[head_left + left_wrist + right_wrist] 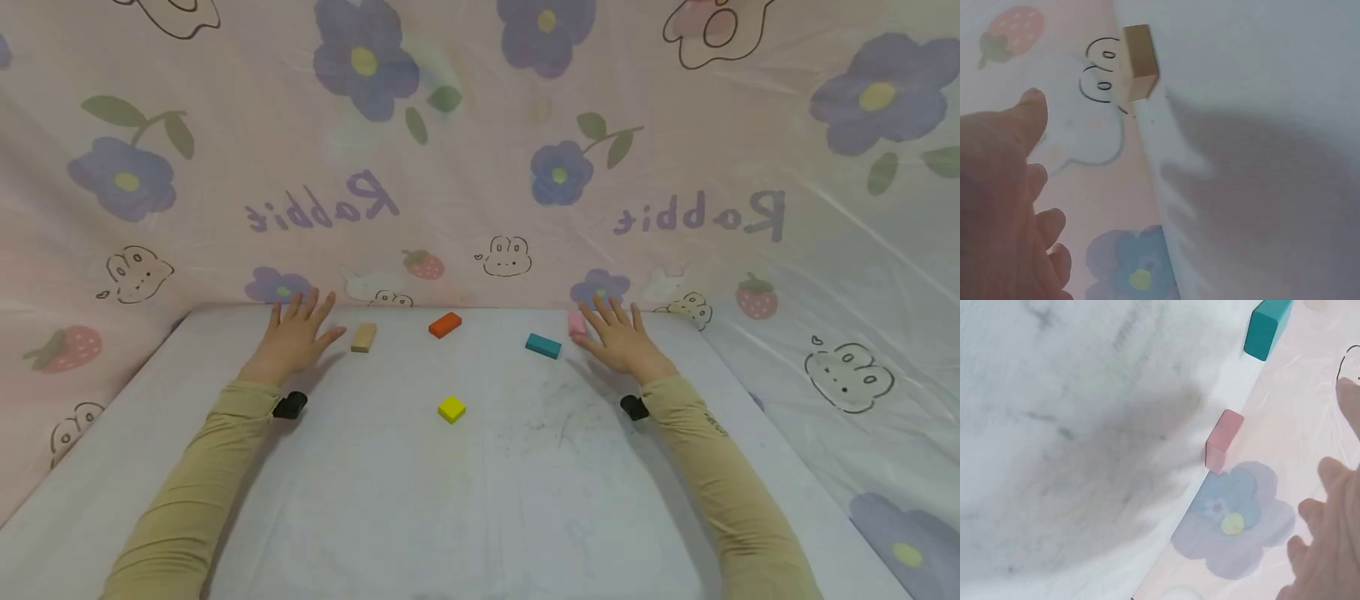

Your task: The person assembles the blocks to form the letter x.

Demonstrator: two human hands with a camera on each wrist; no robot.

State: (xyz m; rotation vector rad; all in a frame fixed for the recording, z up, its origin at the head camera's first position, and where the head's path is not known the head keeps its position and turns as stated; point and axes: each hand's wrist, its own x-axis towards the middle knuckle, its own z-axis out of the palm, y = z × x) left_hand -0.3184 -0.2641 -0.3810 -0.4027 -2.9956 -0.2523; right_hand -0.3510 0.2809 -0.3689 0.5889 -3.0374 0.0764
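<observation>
Our left hand and right hand splay wide, empty; lowering the right carelessly could knock the pink rectangular block.

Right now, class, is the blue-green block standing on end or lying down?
Lying down: the head view shows the blue-green block with its long side stretched along the white table, wider than it is tall.

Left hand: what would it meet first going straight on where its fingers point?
The patterned sheet behind the table, most likely; the gap from the left hand is hard to judge. The wooden block lies off to the thumb side.
</observation>
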